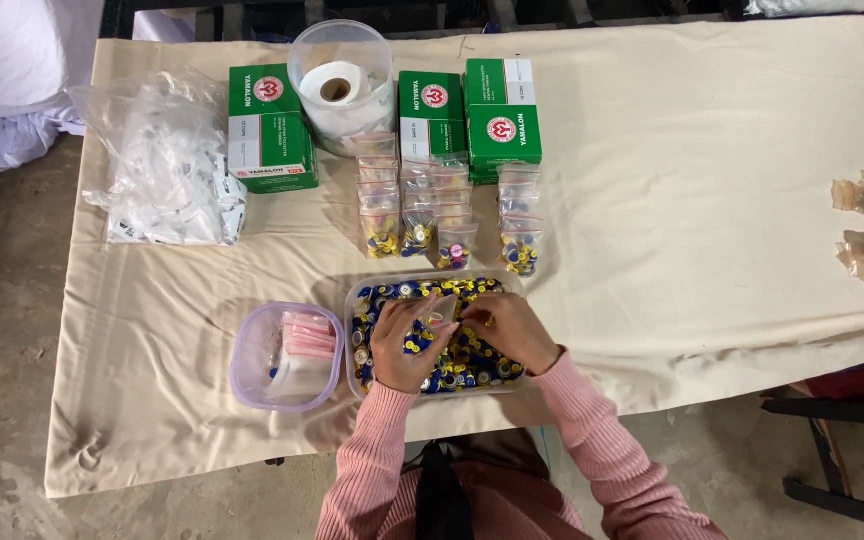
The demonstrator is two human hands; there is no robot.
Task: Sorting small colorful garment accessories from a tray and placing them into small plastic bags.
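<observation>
Both my hands are inside a clear plastic tub (370, 288) full of small blue and yellow round caps (472, 365). My left hand (407, 345) holds a small clear zip bag (442, 312) over the caps. My right hand (510, 330) is pinched at the bag's mouth, fingers closed, apparently on a cap; the cap itself is hidden. Both sleeves are pink ribbed knit.
A lilac-rimmed tub (248, 350) of empty zip bags sits left of the cap tub. Rows of filled small bags (417, 215) lie beyond, before green boxes (270, 125) and a round container with a paper roll (340, 85). A large bag (167, 165) lies left; cloth-covered table (702, 180).
</observation>
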